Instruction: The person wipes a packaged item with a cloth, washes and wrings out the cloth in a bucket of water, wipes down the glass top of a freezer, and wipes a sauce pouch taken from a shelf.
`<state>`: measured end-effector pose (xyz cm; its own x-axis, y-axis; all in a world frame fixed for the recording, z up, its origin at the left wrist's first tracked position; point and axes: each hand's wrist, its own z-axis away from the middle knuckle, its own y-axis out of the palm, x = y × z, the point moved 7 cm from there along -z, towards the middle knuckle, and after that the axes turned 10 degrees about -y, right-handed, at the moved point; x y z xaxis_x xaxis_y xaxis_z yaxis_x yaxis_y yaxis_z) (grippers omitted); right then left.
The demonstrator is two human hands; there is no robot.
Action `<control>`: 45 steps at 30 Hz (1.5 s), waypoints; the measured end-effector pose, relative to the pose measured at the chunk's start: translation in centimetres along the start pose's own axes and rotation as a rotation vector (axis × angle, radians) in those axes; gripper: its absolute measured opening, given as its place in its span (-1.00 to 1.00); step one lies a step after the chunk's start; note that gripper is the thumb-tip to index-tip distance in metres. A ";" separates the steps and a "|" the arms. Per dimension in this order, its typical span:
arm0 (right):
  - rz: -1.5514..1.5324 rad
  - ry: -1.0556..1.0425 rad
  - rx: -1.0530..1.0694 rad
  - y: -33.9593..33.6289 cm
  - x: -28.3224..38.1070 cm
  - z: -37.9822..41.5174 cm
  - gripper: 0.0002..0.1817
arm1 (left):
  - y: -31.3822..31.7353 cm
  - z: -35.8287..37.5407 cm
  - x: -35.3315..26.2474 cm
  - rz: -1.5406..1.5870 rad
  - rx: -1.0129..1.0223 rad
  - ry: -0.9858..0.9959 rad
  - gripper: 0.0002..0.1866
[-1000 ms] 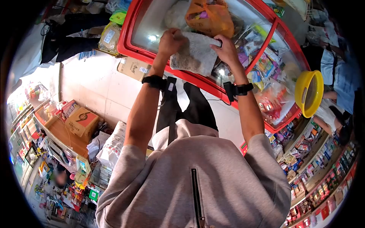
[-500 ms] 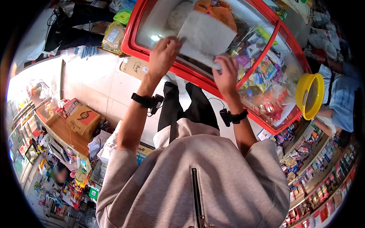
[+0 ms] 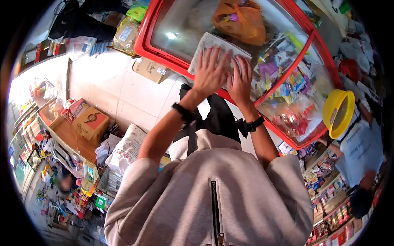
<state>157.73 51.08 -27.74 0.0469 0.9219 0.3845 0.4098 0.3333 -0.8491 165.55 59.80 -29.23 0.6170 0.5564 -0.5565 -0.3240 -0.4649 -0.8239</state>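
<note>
A folded grey-white cloth (image 3: 214, 40) lies on the glass top of a red-framed chest freezer (image 3: 168, 60). My left hand (image 3: 211, 74) is pressed flat on the cloth, fingers stretched out and apart. Close beside it, my right hand (image 3: 240, 81) rests at the cloth's near right edge with its fingers extended. Under the glass, an orange plastic bag (image 3: 242, 24) and several colourful packets (image 3: 283, 82) show. My palms hide the near part of the cloth.
A yellow basin (image 3: 338, 114) sits at the freezer's right corner, with a person in a light blue shirt (image 3: 361, 143) beyond it. Cardboard boxes stand on the floor (image 3: 150, 69) and on a wooden counter (image 3: 91, 122) at left. Stocked shelves (image 3: 340, 209) line the lower right.
The cloth has gone from being held up, partly unfolded, to lying folded nearer the freezer's front edge. My left hand moved right onto it, and both hands flattened. The person at right shifted.
</note>
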 end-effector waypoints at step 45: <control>0.275 -0.026 -0.042 8.3 -14.7 -28.4 -0.42 | 1.5 -35.4 9.0 -0.255 -0.065 0.285 -0.31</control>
<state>186.36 34.71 -30.16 0.1380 0.9816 0.1317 0.4225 0.0619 -0.9042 196.04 39.70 -31.67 0.8496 0.4499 -0.2752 -0.0939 -0.3844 -0.9184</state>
